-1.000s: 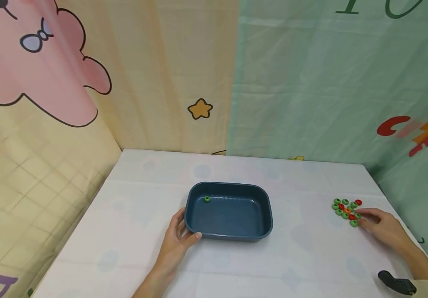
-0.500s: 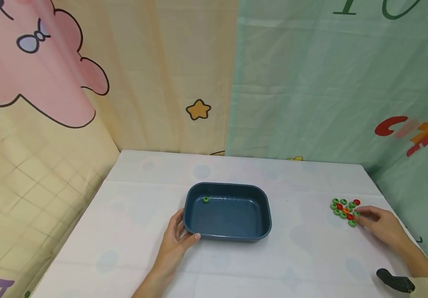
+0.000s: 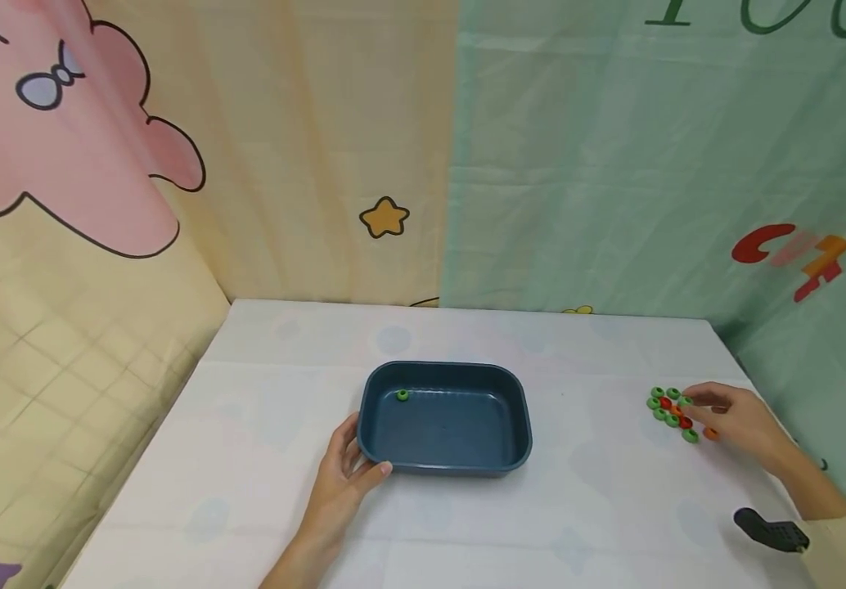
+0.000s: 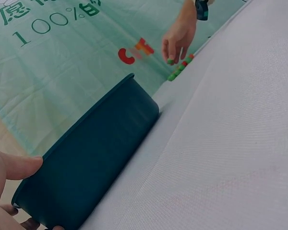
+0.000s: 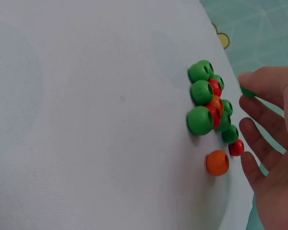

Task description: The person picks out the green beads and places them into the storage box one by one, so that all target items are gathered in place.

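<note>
Blue tray, long axis left-to-right

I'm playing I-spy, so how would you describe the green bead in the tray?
On the white table, find the blue tray that the left hand holds. Look inside, near its far left corner, for a small green bead. It's the only bead in there; the other beads are over by the right hand.

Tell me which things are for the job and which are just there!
Probably for the job:
tray, gripped by left hand
bead pinched by right hand
bead pile
lone orange bead
bead in tray

Probably just there:
curtain
printed star
</note>
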`<state>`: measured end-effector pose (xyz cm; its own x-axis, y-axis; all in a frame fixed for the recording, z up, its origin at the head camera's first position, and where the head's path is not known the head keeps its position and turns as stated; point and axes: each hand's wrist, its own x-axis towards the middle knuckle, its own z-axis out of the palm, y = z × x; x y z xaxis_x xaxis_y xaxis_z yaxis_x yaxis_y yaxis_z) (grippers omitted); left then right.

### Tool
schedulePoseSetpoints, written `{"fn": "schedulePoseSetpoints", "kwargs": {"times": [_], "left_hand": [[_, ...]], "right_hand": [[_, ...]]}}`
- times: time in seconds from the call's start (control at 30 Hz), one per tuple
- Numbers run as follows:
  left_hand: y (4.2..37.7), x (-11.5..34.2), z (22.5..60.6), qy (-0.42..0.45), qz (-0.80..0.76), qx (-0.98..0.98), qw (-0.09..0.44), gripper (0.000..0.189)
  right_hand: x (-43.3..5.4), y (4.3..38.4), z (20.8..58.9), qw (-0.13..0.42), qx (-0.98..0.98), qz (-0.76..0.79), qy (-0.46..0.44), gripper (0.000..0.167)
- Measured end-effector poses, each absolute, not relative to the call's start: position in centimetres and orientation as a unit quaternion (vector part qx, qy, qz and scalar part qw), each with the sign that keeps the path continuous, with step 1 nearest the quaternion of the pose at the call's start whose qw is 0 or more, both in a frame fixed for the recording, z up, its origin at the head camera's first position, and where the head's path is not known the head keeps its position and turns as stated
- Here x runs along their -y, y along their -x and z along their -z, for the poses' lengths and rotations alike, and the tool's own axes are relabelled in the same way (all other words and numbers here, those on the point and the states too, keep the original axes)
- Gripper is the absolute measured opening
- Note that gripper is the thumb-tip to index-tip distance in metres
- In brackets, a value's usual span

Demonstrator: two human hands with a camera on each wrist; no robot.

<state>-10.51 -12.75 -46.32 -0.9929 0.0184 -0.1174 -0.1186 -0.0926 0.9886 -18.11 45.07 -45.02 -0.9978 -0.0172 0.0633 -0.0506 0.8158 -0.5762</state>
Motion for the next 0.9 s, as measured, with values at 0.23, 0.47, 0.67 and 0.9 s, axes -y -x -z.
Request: {"fn": "schedulePoseSetpoints", "kwargs": {"times": [0.23,0.47,0.67,0.9], "left_hand": [[10.4,12.9,46.4,0.040,-0.739,-0.671,0.045,0.090],[10.5,12.9,46.5,0.037,-0.739,-0.671,0.049,0.091],[10.5,12.9,46.5,0.039,-0.738,-0.672,0.048,0.091],[10.6,12.9,46.6,0.036,-0.738,-0.672,0.048,0.091]], "right_hand": [[-43.5,19.2,44.3,0.022,0.949,-0.313,-0.043,0.038],[-41.8,20.2,43.0,0.002,0.951,-0.302,-0.062,0.035],[-39.7,21.2,42.6,-0.011,0.944,-0.322,-0.064,0.035],[-37.4,22.4,42.1,-0.007,0.942,-0.322,-0.095,0.031]]}}
